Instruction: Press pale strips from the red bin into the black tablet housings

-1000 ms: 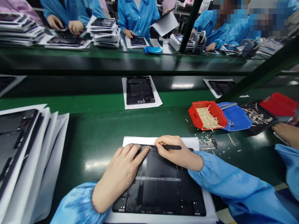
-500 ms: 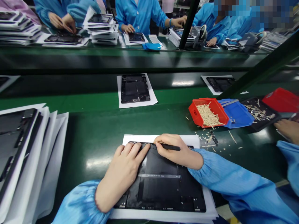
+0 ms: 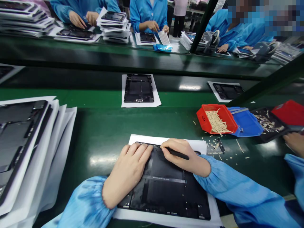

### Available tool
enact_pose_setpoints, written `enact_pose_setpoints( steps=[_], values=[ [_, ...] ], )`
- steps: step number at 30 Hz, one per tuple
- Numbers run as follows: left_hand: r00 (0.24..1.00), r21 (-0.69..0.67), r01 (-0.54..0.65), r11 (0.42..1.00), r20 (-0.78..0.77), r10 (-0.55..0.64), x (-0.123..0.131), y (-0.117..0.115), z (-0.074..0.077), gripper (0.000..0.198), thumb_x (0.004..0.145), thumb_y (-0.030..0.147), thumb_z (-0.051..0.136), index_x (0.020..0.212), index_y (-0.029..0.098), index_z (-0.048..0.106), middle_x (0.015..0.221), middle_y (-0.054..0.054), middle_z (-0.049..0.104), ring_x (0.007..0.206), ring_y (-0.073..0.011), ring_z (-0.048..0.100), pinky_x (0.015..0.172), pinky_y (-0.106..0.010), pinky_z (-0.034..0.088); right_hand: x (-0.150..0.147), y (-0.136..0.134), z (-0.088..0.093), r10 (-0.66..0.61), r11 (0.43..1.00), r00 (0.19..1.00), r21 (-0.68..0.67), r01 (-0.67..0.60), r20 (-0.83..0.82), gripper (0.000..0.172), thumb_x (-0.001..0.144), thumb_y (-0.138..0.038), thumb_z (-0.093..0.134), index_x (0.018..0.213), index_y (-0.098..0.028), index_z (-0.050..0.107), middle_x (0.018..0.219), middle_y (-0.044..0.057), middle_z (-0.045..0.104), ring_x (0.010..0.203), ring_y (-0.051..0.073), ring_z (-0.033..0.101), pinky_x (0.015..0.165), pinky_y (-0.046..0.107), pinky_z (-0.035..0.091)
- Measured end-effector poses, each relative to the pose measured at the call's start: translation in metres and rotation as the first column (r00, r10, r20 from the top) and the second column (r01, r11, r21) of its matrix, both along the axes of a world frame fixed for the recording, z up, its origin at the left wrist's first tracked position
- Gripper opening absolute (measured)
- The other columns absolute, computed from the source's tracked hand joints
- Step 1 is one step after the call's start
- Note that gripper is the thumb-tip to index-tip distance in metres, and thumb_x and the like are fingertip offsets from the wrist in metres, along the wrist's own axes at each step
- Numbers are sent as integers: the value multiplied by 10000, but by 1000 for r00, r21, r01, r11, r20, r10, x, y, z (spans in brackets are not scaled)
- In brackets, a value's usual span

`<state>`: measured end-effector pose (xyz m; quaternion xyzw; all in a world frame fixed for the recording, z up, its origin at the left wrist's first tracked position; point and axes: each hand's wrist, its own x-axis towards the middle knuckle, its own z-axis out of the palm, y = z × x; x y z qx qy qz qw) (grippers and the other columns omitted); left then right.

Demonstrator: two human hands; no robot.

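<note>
A black tablet housing (image 3: 163, 190) lies face up on a white paper sheet (image 3: 182, 145) in front of me, its inner side showing a thin grey strip. My left hand (image 3: 128, 172) rests flat on the housing's top left edge, holding nothing. My right hand (image 3: 184, 158) grips a black pen-shaped tool (image 3: 179, 153), with its tip at the housing's top edge. The sheet and housing hide the belt beneath them.
A stack of housings on paper (image 3: 23, 136) fills the left. A red bin of wooden sticks (image 3: 215, 118) stands beside a blue tray (image 3: 247, 122), with loose sticks scattered nearby. A co-worker's hand (image 3: 294, 142) enters at right. Another housing on paper (image 3: 139, 88) lies ahead.
The tool's rear end has swung down towards the lower right, while its tip stays at the housing's edge. The whole view has shifted slightly.
</note>
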<state>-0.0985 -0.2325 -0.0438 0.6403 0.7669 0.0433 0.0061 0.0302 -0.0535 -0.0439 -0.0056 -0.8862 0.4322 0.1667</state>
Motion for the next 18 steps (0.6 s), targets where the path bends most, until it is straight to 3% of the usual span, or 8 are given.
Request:
enact_pose_setpoints(
  steps=[9,18],
  values=[
    [1000,-3,-1,1000,19,1,0,-1,-1,389,909,132,399,1293,159,454,1164,-74,569,1049,-264,455,868,-422,389,2,0,13,78,985,990,144,-95,119,138,934,-168,440,981,-150,568,855,63,597,768,154,539,718,290,434],
    [1000,1,-1,1000,19,1,0,-2,0,383,912,135,389,1289,160,453,1153,-69,569,1023,-253,456,854,-416,390,5,1,4,-23,996,998,88,18,54,86,897,-150,478,880,-181,556,782,12,575,690,118,514,661,252,413]
  ],
)
